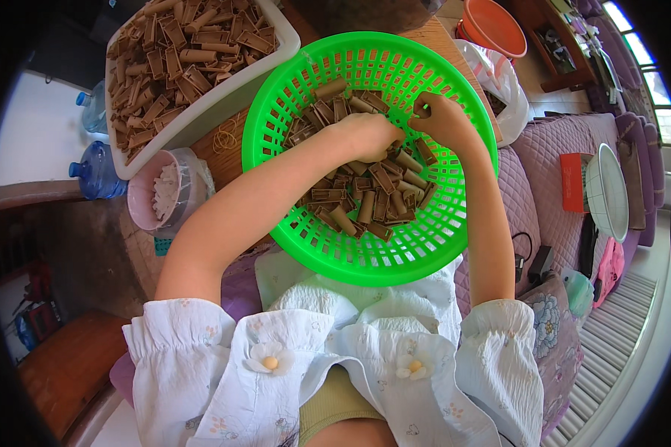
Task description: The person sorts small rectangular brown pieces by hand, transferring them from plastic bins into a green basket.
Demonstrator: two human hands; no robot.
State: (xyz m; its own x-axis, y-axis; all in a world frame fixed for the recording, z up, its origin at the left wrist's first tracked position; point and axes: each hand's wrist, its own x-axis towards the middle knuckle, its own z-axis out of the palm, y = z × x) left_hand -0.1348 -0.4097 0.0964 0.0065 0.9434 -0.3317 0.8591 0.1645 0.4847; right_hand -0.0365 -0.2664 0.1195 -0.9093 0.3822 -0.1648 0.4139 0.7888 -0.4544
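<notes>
A bright green slotted plastic basket point(272, 201) stands before me with a heap of brown moulded plastic pieces point(380, 179) in it, half-tube shapes with open channels. Over the middle of the heap, my left hand point(369, 136) bends downward with its fingers curled in among the pieces. Its fingertips are hidden, and what they grip cannot be seen. My right hand point(443, 121) hangs inside the basket's far right side, fingers curled and thumb tucked toward them. Anything in that pinch is too small or covered to name. One loose brown piece point(426, 151) lies just below it.
At the upper left a pale tub point(224, 119) is piled with similar brown pieces. Below it sits a pink bucket point(143, 195) holding white bits, beside blue water bottles point(101, 171). A white plastic bag point(508, 89) and an orange basin point(496, 26) are at the far right.
</notes>
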